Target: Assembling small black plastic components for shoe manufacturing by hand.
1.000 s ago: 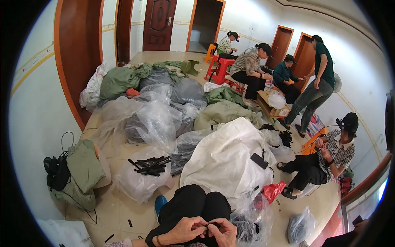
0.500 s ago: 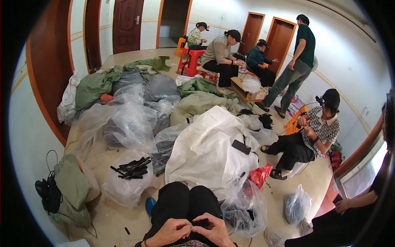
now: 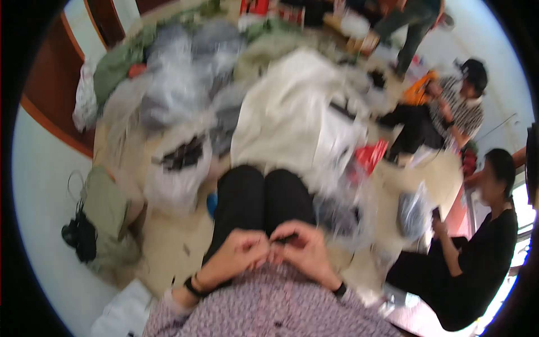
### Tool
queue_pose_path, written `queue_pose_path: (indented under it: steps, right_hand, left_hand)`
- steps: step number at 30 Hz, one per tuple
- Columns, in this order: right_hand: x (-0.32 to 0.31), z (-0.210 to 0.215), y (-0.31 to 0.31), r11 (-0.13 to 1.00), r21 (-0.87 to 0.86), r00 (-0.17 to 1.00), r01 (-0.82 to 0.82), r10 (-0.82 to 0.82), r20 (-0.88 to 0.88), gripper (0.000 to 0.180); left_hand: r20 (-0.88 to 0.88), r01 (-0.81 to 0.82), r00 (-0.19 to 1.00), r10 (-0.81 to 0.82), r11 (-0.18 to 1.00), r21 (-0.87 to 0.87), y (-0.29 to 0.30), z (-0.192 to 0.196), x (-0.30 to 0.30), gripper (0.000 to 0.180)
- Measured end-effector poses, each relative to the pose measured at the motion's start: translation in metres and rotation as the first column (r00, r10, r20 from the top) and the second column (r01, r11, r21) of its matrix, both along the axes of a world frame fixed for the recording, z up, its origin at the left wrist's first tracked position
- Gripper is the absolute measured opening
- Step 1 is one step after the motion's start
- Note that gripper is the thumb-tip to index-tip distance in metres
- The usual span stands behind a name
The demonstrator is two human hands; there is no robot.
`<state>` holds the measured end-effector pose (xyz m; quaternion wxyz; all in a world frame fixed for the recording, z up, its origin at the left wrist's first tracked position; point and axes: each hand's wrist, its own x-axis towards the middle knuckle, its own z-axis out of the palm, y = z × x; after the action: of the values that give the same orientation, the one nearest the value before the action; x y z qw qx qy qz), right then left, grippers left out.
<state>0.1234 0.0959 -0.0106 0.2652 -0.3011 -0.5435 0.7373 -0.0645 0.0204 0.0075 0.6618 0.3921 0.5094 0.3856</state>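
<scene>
Over my lap, my left hand (image 3: 242, 251) and my right hand (image 3: 307, 248) meet at the fingertips. Between the thumb and fingers of the right one is a small dark piece (image 3: 288, 238), too blurred to name. The left fingers are pinched together beside it, and whatever they grip is hidden. Past my left knee sits a whitish plastic bag (image 3: 175, 190) with several black strip-like pieces (image 3: 182, 156) on top. Beyond my right knee lies a clear plastic bag (image 3: 342, 216) with dark contents.
A large white sheet (image 3: 286, 106) covers a heap ahead, with clear bags (image 3: 177, 84) of grey goods to its left. A red bag (image 3: 370, 156) lies right of it. One person sits at the right (image 3: 477, 253) with a phone; others work farther back.
The view has tipped down, so my hands and patterned top show more fully. A dark piece now shows in my right fingers. The person at the right has come more fully into view.
</scene>
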Motion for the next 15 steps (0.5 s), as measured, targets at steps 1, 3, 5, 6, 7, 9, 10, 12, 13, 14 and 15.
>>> queue_pose_path:
  steps: [1, 3, 5, 6, 7, 9, 10, 12, 13, 14, 15]
  right_hand:
    - [0.0, 0.003, 0.001, 1.0, -0.013, 1.0, -0.008, 0.008, 0.005, 0.023]
    - [-0.002, 0.016, 0.002, 0.999, -0.049, 1.0, 0.012, -0.012, 0.004, 0.025]
    - [0.001, 0.01, 0.0, 0.993, -0.115, 0.995, 0.037, -0.047, -0.092, 0.027]
    - [0.001, 0.009, -0.001, 0.989, -0.133, 0.992, 0.059, -0.073, -0.104, 0.029]
    - [0.002, 0.006, -0.001, 0.992, -0.121, 0.993, 0.042, -0.055, -0.107, 0.029]
    - [0.006, -0.003, -0.004, 0.995, -0.093, 0.991, 0.032, -0.043, -0.126, 0.026]
    - [0.007, -0.004, -0.006, 0.994, -0.101, 0.991, 0.036, -0.048, -0.123, 0.026]
    - [0.009, -0.003, -0.01, 0.989, -0.134, 0.991, 0.066, -0.08, -0.103, 0.022]
    - [0.01, -0.001, -0.012, 0.988, -0.139, 0.991, 0.067, -0.082, -0.104, 0.022]
    - [0.009, 0.001, -0.014, 0.987, -0.138, 0.991, 0.084, -0.097, -0.093, 0.02]
    - [0.009, 0.002, -0.015, 0.985, -0.138, 0.99, 0.101, -0.113, -0.08, 0.019]
  left_hand:
    - [-0.024, -0.011, 1.0, 0.012, 0.999, 0.034, 0.001, 0.001, 0.0, 0.024]
    - [0.018, -0.05, 0.999, 0.049, 0.998, 0.041, 0.004, 0.004, 0.003, 0.03]
    - [0.058, -0.05, 0.997, 0.05, 0.999, 0.001, 0.005, 0.005, 0.005, 0.027]
    - [0.063, -0.061, 0.996, 0.061, 0.998, -0.005, 0.005, 0.003, 0.007, 0.025]
    - [0.067, -0.071, 0.995, 0.072, 0.997, -0.004, 0.003, 0.002, 0.009, 0.024]
    - [0.077, -0.064, 0.995, 0.066, 0.997, -0.034, 0.001, 0.0, 0.011, 0.025]
    - [0.088, -0.057, 0.994, 0.061, 0.998, -0.041, 0.0, 0.0, 0.013, 0.025]
    - [0.099, -0.054, 0.993, 0.06, 0.997, -0.054, -0.002, 0.001, 0.016, 0.025]
    - [0.109, -0.056, 0.992, 0.062, 0.997, -0.061, -0.003, 0.001, 0.017, 0.024]
    - [0.106, -0.055, 0.992, 0.062, 0.996, -0.066, -0.005, 0.002, 0.018, 0.024]
    - [0.114, -0.072, 0.99, 0.08, 0.994, -0.077, -0.007, 0.003, 0.018, 0.023]
